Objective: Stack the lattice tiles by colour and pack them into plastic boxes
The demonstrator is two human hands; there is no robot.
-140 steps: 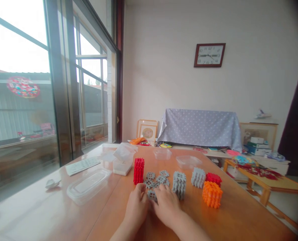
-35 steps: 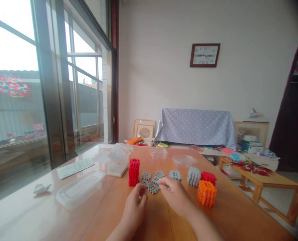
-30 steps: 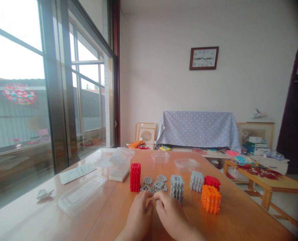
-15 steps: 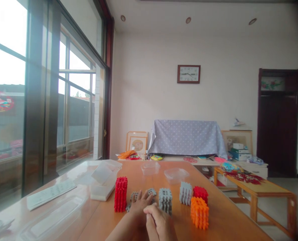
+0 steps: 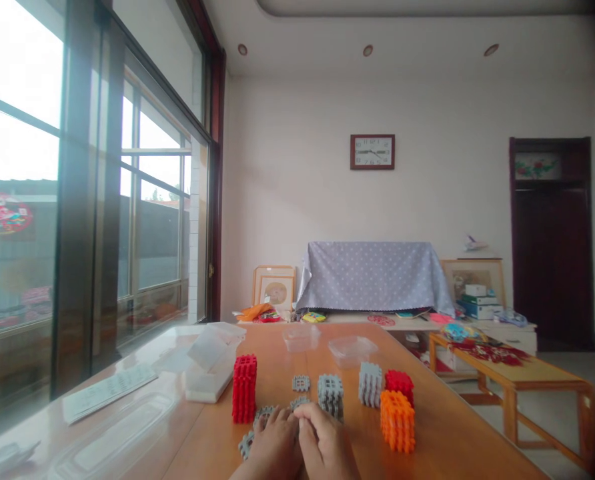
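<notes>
My left hand [image 5: 276, 441] is over several flat grey lattice pieces [image 5: 264, 416] near the table's front, its fingers bent down; what lies under them is hidden. Touching or nearly touching it, my right hand [image 5: 322, 437] is closed, thumb and forefinger together, and I cannot make out what is between them. Behind the hands lies another flat grey piece [image 5: 301, 383]. A grey stack [image 5: 330, 395] rises just beyond my right hand, and a tall red stack [image 5: 245, 389] stands to the left. Farther right are a light grey stack [image 5: 370, 385], a red one [image 5: 399, 387] and an orange one [image 5: 397, 421].
Clear plastic containers [image 5: 352, 351] sit toward the table's far side. A white box [image 5: 208, 385] is at the left, beside a printed sheet [image 5: 110, 393] and a clear lid [image 5: 117, 433]. Beyond the table's right edge stands a low wooden bench [image 5: 537, 379].
My left hand has drawn back toward me and its spread fingers have bent. More grey pieces now show behind and beside it. The view has tilted slightly upward.
</notes>
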